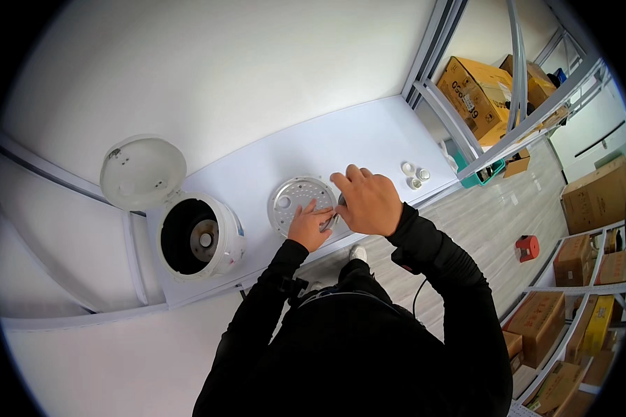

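Note:
A round perforated metal steamer plate point(300, 187) lies on the white table near its front edge. My left hand point(310, 226) rests on the plate's near right part, fingers stretched out and apart. Close beside it, over the plate's right edge, my right hand point(370, 201) is closed with curled fingers. A small greyish piece shows at its fingertips, mostly covered by the hand, so its kind cannot be made out. To the left stands a white rice cooker point(226, 240) with its lid point(142, 172) raised. Inside it the round heating plate point(203, 240) shows brownish stains.
Several small white round containers point(415, 175) stand at the table's point(368, 132) right end. Past that end are a grey metal frame, a yellow-brown carton point(474, 99) and a teal crate point(481, 175). A red stool point(527, 248) and shelves of cardboard boxes point(535, 326) stand at right.

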`<state>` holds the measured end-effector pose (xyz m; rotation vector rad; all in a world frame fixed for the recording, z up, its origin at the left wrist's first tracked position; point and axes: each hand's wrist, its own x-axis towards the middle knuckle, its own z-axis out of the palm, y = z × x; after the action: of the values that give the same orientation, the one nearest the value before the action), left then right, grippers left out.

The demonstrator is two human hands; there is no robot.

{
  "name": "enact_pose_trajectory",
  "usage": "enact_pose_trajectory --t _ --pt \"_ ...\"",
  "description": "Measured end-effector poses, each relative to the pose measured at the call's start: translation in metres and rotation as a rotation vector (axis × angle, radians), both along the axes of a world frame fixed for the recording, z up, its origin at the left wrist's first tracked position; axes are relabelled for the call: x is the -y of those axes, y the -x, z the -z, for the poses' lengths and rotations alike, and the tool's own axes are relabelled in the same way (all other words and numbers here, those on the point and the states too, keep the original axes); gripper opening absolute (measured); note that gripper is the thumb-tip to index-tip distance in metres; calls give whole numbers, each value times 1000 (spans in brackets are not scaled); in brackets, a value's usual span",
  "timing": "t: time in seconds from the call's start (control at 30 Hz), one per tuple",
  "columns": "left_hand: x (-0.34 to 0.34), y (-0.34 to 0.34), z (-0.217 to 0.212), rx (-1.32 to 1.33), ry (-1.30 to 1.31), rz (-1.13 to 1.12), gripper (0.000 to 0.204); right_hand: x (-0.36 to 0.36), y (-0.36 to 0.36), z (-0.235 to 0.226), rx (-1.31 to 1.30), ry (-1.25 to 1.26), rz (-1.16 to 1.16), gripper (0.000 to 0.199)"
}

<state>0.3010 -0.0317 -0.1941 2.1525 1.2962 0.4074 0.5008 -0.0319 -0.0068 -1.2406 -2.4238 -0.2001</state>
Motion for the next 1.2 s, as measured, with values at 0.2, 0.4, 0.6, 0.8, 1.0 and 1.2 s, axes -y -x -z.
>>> enact_pose_trajectory --t 0.2,0.4,0.6,0.8,1.0,1.2 --pt "-1 0 -6 -55 16 33 55 -5 3 4 21 160 74 30" --pt "1 3 -10 -34 28 60 55 -7 -3 0 -23 142 69 26" --pt "5 15 -16 -22 26 151 49 -7 -15 -16 -179 132 173 24" --pt "8 39 -22 -117 -6 166 52 -7 -23 -22 -276 83 243 22" --pt "12 45 -43 -118 -102 165 38 -3 -25 -16 -297 98 261 22" --pt "-1 13 -29 48 -166 -58 19 3 -27 -11 -320 105 278 23"
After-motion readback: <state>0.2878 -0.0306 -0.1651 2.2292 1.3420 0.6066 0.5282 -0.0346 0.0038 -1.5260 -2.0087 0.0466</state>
